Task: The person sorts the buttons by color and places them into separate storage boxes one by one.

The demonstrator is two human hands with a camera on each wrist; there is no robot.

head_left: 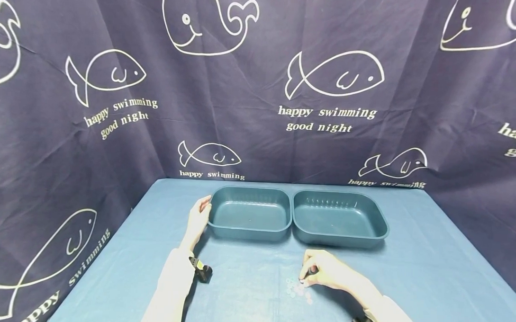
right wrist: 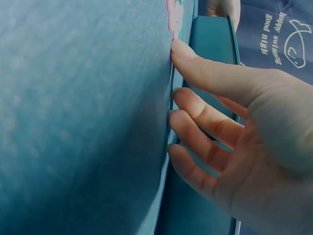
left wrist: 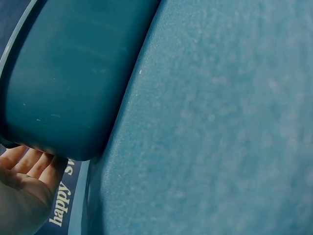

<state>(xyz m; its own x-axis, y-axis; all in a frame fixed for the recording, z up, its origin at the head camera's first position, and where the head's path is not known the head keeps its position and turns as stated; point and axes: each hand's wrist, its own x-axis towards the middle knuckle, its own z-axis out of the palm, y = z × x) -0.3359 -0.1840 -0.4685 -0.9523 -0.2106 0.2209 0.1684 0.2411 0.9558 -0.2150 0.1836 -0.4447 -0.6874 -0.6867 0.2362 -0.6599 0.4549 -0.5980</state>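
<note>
My left hand (head_left: 199, 216) is at the left end of the left teal bin (head_left: 249, 233). In the left wrist view its fingers (left wrist: 33, 164) lie fairly straight against the bin's outer end wall. On the table in front of the bins is a small cluster of tiny pastel pink and pale green pieces (head_left: 298, 289). My right hand (head_left: 324, 270) is low over this cluster, thumb and index fingertips drawn together at its edge. In the right wrist view the thumb tip is right by the pink pieces (right wrist: 174, 19); the other fingers curl loosely. I cannot tell whether a piece is pinched.
The right teal bin (head_left: 340, 240) stands beside the left one, their ends close together. Both bins show nothing inside. A blue cloth covers the table (head_left: 245, 288). Dark curtains (head_left: 260, 85) with white fish drawings hang behind and at the sides.
</note>
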